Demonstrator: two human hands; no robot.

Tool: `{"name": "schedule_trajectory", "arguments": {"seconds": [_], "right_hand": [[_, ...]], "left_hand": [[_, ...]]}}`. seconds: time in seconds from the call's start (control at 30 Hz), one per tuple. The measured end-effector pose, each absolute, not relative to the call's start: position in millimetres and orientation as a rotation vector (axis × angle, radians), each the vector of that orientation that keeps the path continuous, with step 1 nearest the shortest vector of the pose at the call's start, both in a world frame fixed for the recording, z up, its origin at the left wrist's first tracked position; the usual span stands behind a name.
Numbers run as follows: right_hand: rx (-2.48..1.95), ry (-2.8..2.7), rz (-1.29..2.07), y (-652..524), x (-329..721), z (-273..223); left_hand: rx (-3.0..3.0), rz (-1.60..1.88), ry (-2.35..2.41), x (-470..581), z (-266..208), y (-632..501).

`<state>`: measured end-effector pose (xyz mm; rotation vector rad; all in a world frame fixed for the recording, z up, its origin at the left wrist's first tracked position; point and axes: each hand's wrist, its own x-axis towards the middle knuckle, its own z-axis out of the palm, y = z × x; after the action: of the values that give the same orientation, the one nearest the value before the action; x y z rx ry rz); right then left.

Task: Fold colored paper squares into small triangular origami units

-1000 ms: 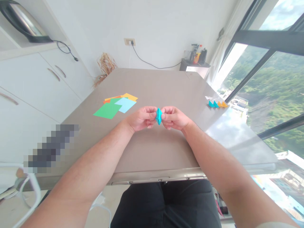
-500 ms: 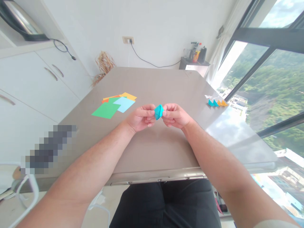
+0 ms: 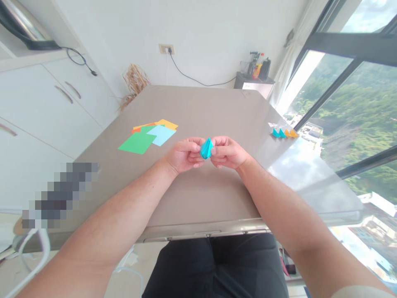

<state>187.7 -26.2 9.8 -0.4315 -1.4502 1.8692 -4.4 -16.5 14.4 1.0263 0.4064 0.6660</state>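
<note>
A small turquoise folded paper piece (image 3: 206,149) is held up between both hands over the middle of the table. Its top comes to a point and its lower end is wider and rounded. My left hand (image 3: 188,155) pinches its left edge with thumb and fingers. On the other side, my right hand (image 3: 227,152) is closed on the right edge, thumb in front. The fingertips behind the paper are partly hidden.
Loose paper sheets in green (image 3: 138,142), light blue (image 3: 161,135) and orange-yellow overlap on the left of the table (image 3: 198,107). Several small folded pieces (image 3: 285,133), turquoise and orange, stand in a row at the right edge beside the window. A pixelated dark patch covers the left front.
The turquoise piece has changed from a diamond-like outline with a central slit to a teardrop outline with creases fanning from its tip. Both hands keep hold of it, nearly in place.
</note>
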Motion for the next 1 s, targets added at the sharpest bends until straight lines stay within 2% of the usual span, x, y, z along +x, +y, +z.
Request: {"name": "schedule_trajectory", "arguments": {"seconds": [0.27,1.0], "right_hand": [[-0.611,-1.445,1.823,-27.6,188.0,15.1],[-0.619,-1.393,1.744,-27.7,188.0,14.0]], "left_hand": [[1.076,0.801,0.511,-8.5,8.8,-10.9],[1.059,0.875,0.476,-5.0,10.8,-13.2]]}}
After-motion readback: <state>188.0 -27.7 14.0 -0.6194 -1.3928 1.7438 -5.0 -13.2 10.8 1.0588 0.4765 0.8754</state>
